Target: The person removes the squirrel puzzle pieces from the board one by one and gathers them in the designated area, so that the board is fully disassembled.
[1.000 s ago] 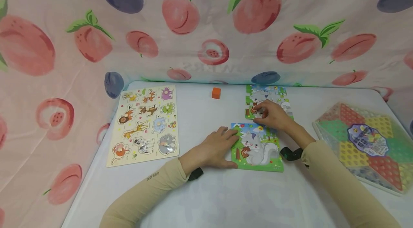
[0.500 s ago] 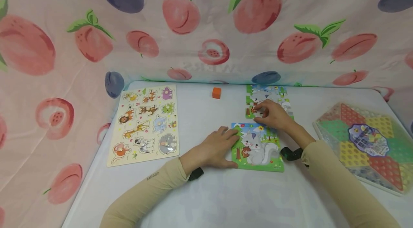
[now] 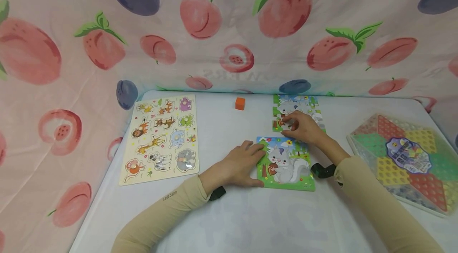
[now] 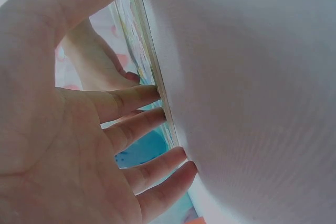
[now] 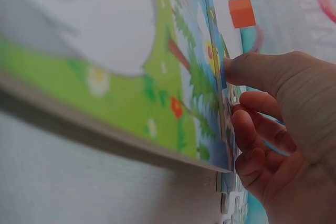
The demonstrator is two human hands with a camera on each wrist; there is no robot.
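A puzzle board (image 3: 286,165) with a grey squirrel picture lies nearest the person. Along its left edge rests my left hand (image 3: 239,165), fingers spread and fairly straight; the left wrist view shows fingertips (image 4: 178,153) touching the board's thin edge (image 4: 152,56). Behind it lies a second squirrel puzzle (image 3: 278,106), with piece outlines and notched sides. My right hand (image 3: 304,125) is over that puzzle's front part, fingers loosely bent. In the right wrist view its thumb is at the near board's far edge, and I see nothing between thumb and fingers. The hand hides part of the far puzzle.
An animal peg puzzle (image 3: 161,137) lies at the left. A small orange cube (image 3: 240,104) sits near the back edge. At the right is a hexagonal game box (image 3: 404,157) with coloured triangles. A peach-print curtain (image 3: 229,26) stands behind the white table (image 3: 222,221).
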